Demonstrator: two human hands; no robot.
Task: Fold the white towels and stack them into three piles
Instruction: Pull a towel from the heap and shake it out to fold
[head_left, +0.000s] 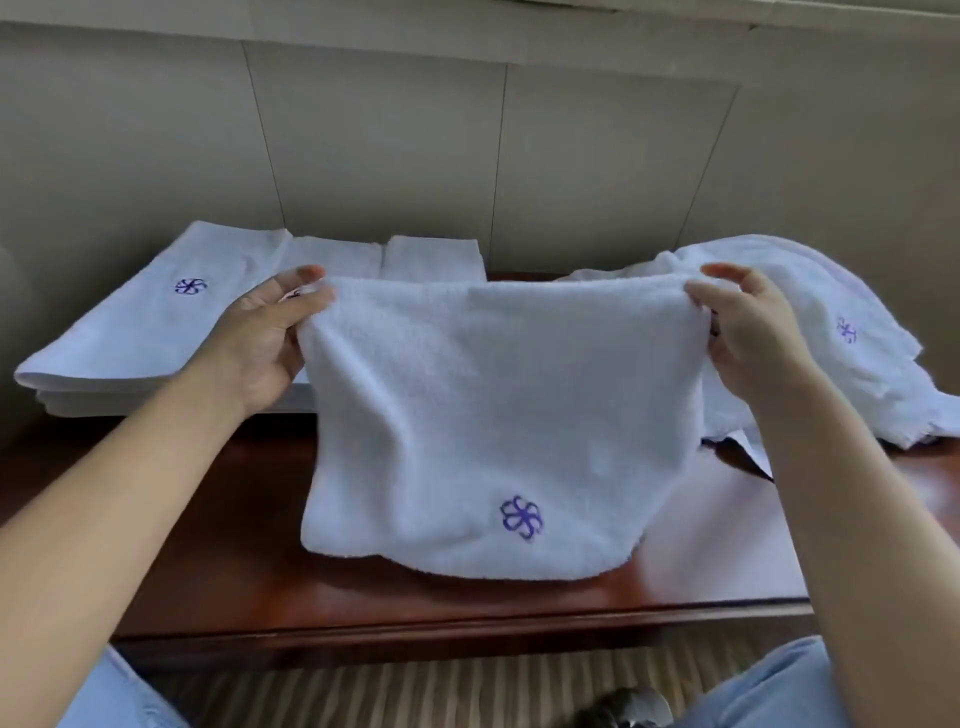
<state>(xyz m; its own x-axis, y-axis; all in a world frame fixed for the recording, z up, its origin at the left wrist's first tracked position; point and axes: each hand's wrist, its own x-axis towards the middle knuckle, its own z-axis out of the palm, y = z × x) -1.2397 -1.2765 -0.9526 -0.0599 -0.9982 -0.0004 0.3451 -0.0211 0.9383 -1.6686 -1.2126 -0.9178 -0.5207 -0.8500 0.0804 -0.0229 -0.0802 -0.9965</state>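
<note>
Head view: left hand (260, 343) and right hand (748, 338) well apart, each pinching a top corner of a towel (493, 415), lower edge draped on the counter (249, 561). Folded piles (156, 322) far left; loose heap (831, 322) far right.

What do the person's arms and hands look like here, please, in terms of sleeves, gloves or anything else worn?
Both forearms are bare right to the frame edge, so no sleeves show. The left hand and right hand wear no gloves. I can see no rings, watch or wristbands, though the picture is somewhat soft. Light blue fabric, probably trousers, shows at the bottom corners.
</note>
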